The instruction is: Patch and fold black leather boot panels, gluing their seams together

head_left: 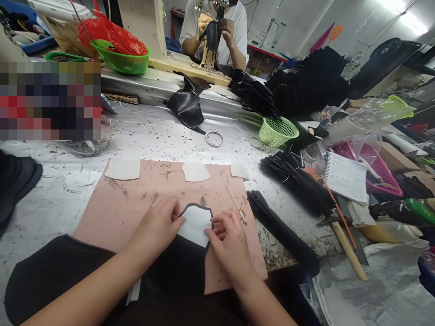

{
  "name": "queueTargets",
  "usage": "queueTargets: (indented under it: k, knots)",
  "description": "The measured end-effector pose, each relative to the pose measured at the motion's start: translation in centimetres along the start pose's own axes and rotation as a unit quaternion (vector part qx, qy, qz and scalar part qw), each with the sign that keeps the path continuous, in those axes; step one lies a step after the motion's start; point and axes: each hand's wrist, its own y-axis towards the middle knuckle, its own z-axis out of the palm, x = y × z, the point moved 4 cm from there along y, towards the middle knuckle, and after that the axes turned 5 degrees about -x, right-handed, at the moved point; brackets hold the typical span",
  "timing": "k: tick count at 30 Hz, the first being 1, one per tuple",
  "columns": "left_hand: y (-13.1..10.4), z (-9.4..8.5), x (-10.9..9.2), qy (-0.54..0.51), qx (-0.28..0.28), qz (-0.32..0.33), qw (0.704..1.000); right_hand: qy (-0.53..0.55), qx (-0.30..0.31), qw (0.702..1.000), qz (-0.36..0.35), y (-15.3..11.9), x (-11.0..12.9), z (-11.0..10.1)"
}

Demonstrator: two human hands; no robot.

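A black material piece [186, 262] lies on a pink sheet [129, 203], with a white patch [195, 225] on its narrow upper end. My left hand [166, 217] is at the patch's left edge, its fingers closed together on the black rim. My right hand [226, 231] holds the opposite edge, thumb on the patch and fingers curled at the rim. Three white pieces lie along the sheet's top: one at left [123, 169], one in the middle [195, 172] and one at right [239, 170]. A thin stick [235, 203] rests right of the patch.
Black bundles [295, 181], a green basket [278, 131], a tape ring [214, 139] and a notebook [346, 176] are beyond and to the right. A wooden-handled hammer [350, 251] lies at right. Across the table, a person [238, 36] works at a sewing machine.
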Motion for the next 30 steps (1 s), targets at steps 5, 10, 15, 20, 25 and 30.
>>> queueTargets:
  k: [5, 10, 15, 20, 25, 30]
  knots:
    - [0.0, 0.0, 0.0, 0.010, -0.002, 0.015, 1.000, -0.064, 0.026, 0.997, -0.018, 0.2, 0.4, 0.1]
    - [-0.1, 0.1, -0.2, 0.025, 0.008, 0.029, 0.999, -0.178, 0.126, 0.968, -0.125, 0.8, 1.6, 0.5]
    - [-0.5, 0.0, -0.2, 0.071, 0.003, 0.072, 0.995, -0.251, 0.184, 0.929, -0.200, 1.3, 3.0, 0.9]
    - [-2.5, -0.5, 0.7, 0.171, 0.021, 0.237, 0.956, -0.321, 0.164, 0.900, -0.243, 0.6, 3.7, 1.5]
    - [-4.4, -1.5, 1.9, 0.246, 0.001, 0.322, 0.914, -0.344, 0.209, 0.870, -0.286, -0.3, 4.2, 0.9]
    - [-6.4, -2.7, 2.9, 0.219, 0.009, 0.287, 0.932, -0.295, 0.183, 0.923, -0.168, 6.0, 4.2, 0.7]
